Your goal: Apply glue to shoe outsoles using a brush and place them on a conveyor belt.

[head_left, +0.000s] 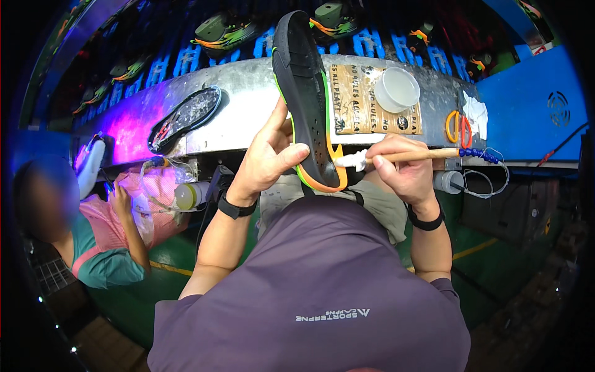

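Pointing the sole (304, 87) lengthwise, toe away, left hand (266, 152) pinches it, right (406, 173) a brush (427, 154).

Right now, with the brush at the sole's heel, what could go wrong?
The sole, held near its heel by only the left hand, might tip. The brush in the right hand could smear the sole's orange rim. The blue segmented hose at the brush's end could catch the nearby scissors.

Left hand (265, 158) is gripping, its thumb (291, 155) pointing rightward. Right hand (407, 172) is pinching, thumb opposing the curled fingers (392, 146). Both bare forearms (221, 243) are slanting forward and inward.
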Available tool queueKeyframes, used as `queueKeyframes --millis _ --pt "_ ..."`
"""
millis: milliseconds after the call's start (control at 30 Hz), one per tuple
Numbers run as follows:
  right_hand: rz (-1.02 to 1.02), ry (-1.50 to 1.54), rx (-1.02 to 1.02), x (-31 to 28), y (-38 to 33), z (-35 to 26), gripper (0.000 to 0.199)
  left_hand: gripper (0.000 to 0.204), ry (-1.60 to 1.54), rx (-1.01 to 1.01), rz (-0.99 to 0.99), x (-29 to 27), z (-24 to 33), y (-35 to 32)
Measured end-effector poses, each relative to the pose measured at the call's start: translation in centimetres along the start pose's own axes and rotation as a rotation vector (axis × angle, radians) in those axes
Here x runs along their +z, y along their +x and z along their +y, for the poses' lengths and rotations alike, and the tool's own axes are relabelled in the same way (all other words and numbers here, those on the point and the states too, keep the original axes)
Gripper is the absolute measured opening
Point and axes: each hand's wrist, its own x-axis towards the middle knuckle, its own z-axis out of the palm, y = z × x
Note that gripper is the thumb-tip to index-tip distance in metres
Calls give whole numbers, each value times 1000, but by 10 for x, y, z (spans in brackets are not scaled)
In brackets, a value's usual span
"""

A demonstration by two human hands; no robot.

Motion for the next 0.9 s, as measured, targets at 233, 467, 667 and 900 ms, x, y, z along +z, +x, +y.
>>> queueKeyframes --millis 233,467,667,900 --pt "194 17 92 -7 5 6 9 101 68 10 -37 3 4 1" --pt "490 -326 79 -48 24 35 9 71 -217 -82 97 -8 -12 -8" --pt "485 -535 164 -63 18 60 9 55 -570 -189 101 -14 -28 -10" --pt "550 -382 160 -54 11 37 9 88 -196 -82 91 -10 -11 -2"
